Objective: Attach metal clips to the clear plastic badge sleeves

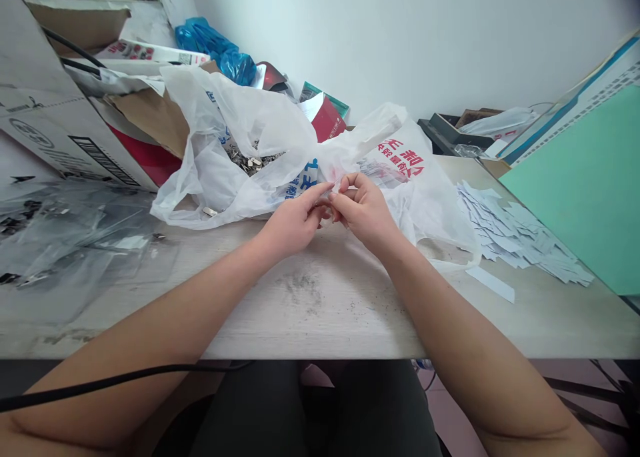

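My left hand [294, 222] and my right hand [364, 209] meet over the middle of the table, fingertips pinched close together. Whatever sits between the fingers is too small or too hidden to name. Just behind my left hand lies an open white plastic bag [267, 117] with blue print, holding a heap of small shiny metal pieces [256, 165]. A second white plastic bag [433, 207] with red print spreads behind and beside my right hand; clear plastic packets [383, 175] show dimly inside it.
Clear plastic bags [85, 243] with dark metal pieces cover the table's left side. Paper slips [520, 227] are piled at right, beside a green panel [585, 190]. A cardboard box [60, 123] stands at left, a blue bag [210, 43] behind. A black cable [125, 377] crosses my left forearm.
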### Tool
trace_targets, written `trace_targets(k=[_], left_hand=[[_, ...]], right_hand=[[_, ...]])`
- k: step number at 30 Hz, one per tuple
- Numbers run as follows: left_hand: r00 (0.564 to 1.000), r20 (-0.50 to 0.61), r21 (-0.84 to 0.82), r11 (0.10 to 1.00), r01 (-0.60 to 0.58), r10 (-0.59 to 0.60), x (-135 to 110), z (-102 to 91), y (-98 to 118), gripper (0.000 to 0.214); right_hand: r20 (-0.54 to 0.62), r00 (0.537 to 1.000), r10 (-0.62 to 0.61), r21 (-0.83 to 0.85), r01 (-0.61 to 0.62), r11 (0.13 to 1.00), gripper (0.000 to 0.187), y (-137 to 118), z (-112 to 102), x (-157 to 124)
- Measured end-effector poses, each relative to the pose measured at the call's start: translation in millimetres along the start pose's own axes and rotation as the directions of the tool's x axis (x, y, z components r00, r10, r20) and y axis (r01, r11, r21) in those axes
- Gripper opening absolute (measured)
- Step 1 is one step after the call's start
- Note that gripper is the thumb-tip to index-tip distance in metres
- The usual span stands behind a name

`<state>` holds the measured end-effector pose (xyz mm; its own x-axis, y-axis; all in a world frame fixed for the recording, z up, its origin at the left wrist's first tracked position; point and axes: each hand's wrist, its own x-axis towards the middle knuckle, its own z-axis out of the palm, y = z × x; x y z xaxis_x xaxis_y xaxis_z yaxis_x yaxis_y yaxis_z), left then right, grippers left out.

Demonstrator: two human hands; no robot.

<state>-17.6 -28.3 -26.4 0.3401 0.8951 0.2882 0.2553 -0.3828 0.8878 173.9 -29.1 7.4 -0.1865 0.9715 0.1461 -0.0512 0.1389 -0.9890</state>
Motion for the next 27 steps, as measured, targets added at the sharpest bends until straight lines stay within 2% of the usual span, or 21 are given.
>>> trace_targets(k=[2,4,7,9,19,27], left_hand=[[1.0,0.005,-0.006,1.0,0.019,-0.019,-0.1,0.7,2.4,0.059],[0.998,0.001,-0.095,0.994,0.055,-0.055,0.4,1.9,5.2,0.057],[0.993,0.001,-0.26,0.958,0.118,-0.122,2.4,3.1,9.2,0.05],[0.989,-0.001,-0.295,0.945,0.14,-0.146,3.6,3.1,11.0,0.046],[0.996,0.005,-0.198,0.976,0.085,-0.086,-0.3,6.0,6.4,0.049],[0.999,0.019,-0.204,0.978,0.049,-0.046,-0.8,7.9,3.4,0.055]], right_hand=[[0.008,1.0,-0.003,0.008,0.003,1.0,0.038,-2.0,0.8,-1.2],[-0.004,1.0,-0.001,-0.003,0.001,1.0,0.037,-4.1,0.3,-2.1],[-0.085,0.996,0.013,-0.042,-0.016,0.999,0.034,-6.2,-2.9,-1.9],[-0.133,0.991,0.028,-0.069,-0.038,0.997,0.033,-6.3,-5.4,-0.8],[-0.142,0.988,0.068,-0.091,-0.082,0.992,0.041,1.8,-3.1,1.7],[-0.174,0.976,0.134,0.01,-0.134,0.991,0.045,-1.3,-1.1,3.3]])
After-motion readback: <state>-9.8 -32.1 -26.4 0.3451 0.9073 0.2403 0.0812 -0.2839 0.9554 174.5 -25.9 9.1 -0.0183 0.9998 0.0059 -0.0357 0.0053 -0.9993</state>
